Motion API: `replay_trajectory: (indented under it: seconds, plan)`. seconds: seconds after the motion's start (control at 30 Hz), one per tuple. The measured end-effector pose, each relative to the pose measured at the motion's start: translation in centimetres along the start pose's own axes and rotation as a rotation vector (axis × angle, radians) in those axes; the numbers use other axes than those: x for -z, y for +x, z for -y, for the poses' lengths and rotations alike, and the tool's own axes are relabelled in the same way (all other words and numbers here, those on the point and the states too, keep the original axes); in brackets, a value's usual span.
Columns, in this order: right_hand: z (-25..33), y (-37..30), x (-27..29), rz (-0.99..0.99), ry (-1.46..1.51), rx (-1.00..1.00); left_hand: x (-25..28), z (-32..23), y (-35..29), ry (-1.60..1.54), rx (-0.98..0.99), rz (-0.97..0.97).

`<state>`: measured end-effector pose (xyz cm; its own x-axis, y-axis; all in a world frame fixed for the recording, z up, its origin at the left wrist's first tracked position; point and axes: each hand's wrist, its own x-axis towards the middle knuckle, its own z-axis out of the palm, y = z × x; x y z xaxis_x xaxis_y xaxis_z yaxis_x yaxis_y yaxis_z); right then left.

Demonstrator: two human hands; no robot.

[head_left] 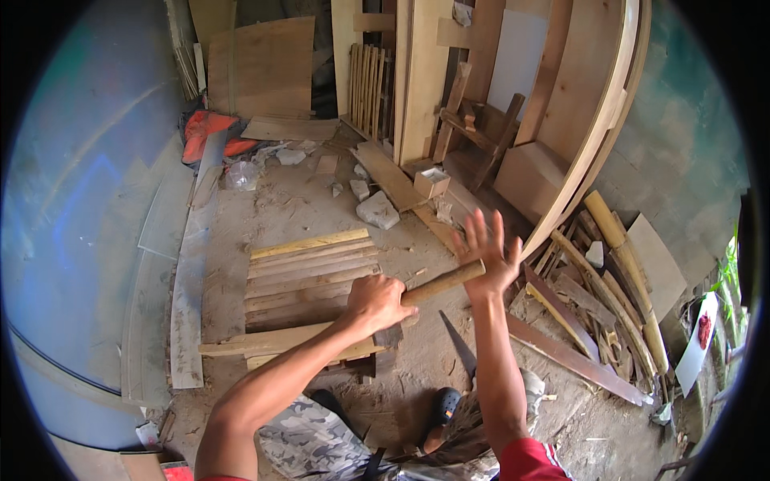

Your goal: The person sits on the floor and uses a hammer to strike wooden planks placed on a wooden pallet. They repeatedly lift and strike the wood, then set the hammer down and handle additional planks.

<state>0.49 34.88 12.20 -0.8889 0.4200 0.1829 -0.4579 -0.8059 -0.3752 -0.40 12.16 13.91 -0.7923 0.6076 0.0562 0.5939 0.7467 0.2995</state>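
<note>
My left hand [375,301] is wrapped round one end of a short, thick wooden stick [443,284], held tilted above the floor. Fingers spread, my right hand [491,256] is open by the stick's other end; whether the palm touches it I cannot tell. Below and left of the stick is a low slatted wooden platform [309,280]. A pale board [269,340] lies across its near end, under my left forearm. A dark, pointed blade [459,343], like a handsaw's, shows between my arms, its handle hidden behind my right forearm.
Scrap wood and bamboo [609,297] are heaped on the right. A tall wooden cabinet frame [589,120] stands behind. Broken concrete chunks [377,210] and a small box [431,183] sit on the dirt floor. A long metal-grey strip [191,297] lies along the left wall.
</note>
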Motion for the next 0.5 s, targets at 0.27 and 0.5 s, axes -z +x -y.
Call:
replay_trajectory:
  seconds: [0.27, 0.5]
  plan:
    - [-3.1, 1.5, -1.3, 0.203, -0.250, 0.083, 1.1, 1.0, -0.1, -0.137, 0.029, 0.022]
    - [-0.5, 0.5, 1.2, -0.012, -0.145, 0.008, -0.5, 1.7, 0.7, -0.055, -0.011, -0.004]
